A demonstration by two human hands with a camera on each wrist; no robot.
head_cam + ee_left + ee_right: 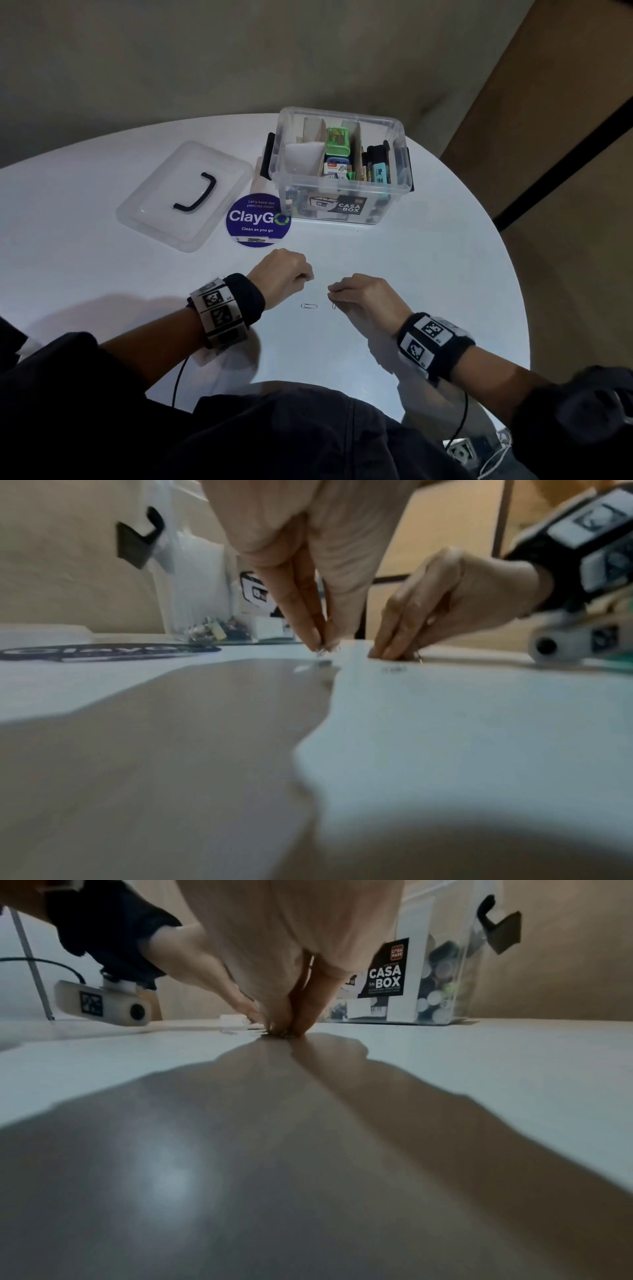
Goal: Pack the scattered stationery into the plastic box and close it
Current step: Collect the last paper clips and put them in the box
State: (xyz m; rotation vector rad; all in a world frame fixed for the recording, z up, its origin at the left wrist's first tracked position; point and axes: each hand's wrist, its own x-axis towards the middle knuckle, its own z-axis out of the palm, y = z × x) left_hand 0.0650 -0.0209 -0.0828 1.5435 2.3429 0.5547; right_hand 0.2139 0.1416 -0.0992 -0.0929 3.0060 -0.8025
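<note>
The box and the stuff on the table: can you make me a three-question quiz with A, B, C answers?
1. Where does the lid lie?
A. on the box
B. on the table, left of the box
C. on the floor

2. What colour is the round ClayGo sticker?
A. red
B. yellow
C. dark blue

3. Is the box open?
A. open
B. shut
C. upside down

Answers:
1 B, the lid lies flat beside the box.
2 C, it is dark blue with white letters.
3 A, the stationery inside shows from above.
</note>
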